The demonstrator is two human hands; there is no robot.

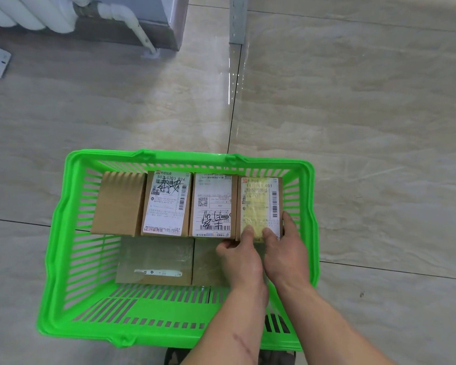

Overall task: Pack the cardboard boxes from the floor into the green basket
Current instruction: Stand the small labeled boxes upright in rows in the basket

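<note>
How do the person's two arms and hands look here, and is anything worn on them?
Both forearms are bare up to the picture's lower edge: no sleeves, gloves, watch or rings are visible. The left hand and right hand are uncovered. A long thin reddish scratch line runs along the left forearm.

Basket: I see the green basket [61,233] on the floor, slatted, open-topped.
Upper boxes: four cardboard boxes [169,204] side by side along its far wall, three labelled.
Lower boxes: two flat boxes [156,259] underneath.
</note>
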